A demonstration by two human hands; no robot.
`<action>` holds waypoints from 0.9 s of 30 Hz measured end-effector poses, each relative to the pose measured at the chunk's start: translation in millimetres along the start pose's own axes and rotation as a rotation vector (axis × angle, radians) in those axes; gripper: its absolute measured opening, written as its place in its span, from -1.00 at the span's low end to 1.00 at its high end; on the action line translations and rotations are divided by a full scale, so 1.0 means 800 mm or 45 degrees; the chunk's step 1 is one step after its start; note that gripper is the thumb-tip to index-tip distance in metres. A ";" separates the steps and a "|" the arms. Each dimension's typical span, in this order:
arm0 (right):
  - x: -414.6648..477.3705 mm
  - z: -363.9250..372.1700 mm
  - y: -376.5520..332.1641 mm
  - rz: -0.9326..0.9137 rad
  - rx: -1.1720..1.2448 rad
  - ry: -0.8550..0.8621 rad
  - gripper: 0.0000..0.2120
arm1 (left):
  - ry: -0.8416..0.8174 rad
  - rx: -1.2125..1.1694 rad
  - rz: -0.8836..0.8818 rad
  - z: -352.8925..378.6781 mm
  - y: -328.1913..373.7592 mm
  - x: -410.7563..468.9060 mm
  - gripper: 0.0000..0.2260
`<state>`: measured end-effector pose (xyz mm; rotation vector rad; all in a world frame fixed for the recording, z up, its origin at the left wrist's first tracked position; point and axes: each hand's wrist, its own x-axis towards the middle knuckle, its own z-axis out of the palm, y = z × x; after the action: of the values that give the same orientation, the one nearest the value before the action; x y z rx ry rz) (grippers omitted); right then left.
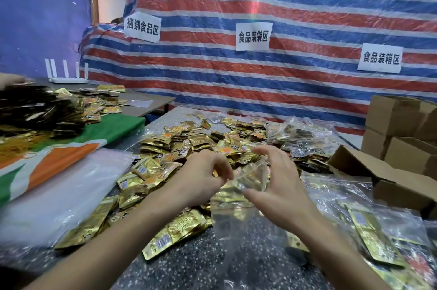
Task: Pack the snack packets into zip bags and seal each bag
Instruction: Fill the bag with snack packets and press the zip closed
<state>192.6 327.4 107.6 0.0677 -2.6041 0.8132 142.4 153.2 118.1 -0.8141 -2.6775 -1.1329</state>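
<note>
The left hand (203, 177) has its fingers curled in and pinches one lip of a clear zip bag (238, 221). The right hand (280, 185) curves round the other lip, thumb below and fingers arched above. Both hands are clamped on the bag, and its mouth gapes between them. The rest of the bag trails down toward the person over the speckled table (189, 263). Gold shows through the plastic, but I cannot tell whether any of it is inside.

Just behind the hands is the pile of snack packets (189, 143), gold foil sachets strewn loosely across the table and reaching under both wrists.

Left of the pile sits a stack of empty clear bags (59, 197), lying partly on an orange, green and white sheet (54, 159). Right of the pile, near the person, lie filled bags (378, 249) with gold packets showing through. More of these are heaped at the pile's far right corner.

Beyond those, further right of the pile, stand cardboard boxes (397, 117), the nearest with its flaps open.

Behind the pile hangs a red, white and blue striped tarp (260, 1) carrying three paper signs (254, 36).

Off to the pile's far left, a second table (153, 101) holds more gold packets and a white router (68, 79).
</note>
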 end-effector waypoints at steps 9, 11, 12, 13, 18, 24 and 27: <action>0.016 -0.001 0.003 0.093 -0.061 0.142 -0.80 | -0.021 -0.024 0.113 -0.002 -0.012 0.001 -0.75; 0.017 -0.002 0.006 0.113 -0.061 0.140 -0.78 | -0.139 0.126 0.005 -0.002 -0.016 0.000 -0.72; 0.017 -0.004 0.006 0.122 -0.069 0.120 -0.75 | -0.173 0.200 -0.036 -0.001 -0.019 0.001 -0.72; 0.017 -0.006 0.007 0.135 -0.070 0.094 -0.71 | -0.191 0.257 -0.070 0.000 -0.021 0.002 -0.72; 0.021 -0.019 0.005 0.207 -0.145 -0.110 -0.66 | -0.095 0.238 -0.173 -0.009 -0.023 0.008 -0.72; 0.027 -0.025 0.003 0.035 -0.110 -0.313 -0.36 | 0.051 0.133 -0.060 -0.014 -0.014 0.012 -0.70; 0.027 -0.027 0.003 -0.020 0.001 -0.533 -0.40 | -0.041 0.196 -0.069 -0.019 -0.015 0.012 -0.76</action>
<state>180.6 342.6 131.1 0.2863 -2.9865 0.8717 126.8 140.1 124.1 -0.7448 -2.7872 -0.9175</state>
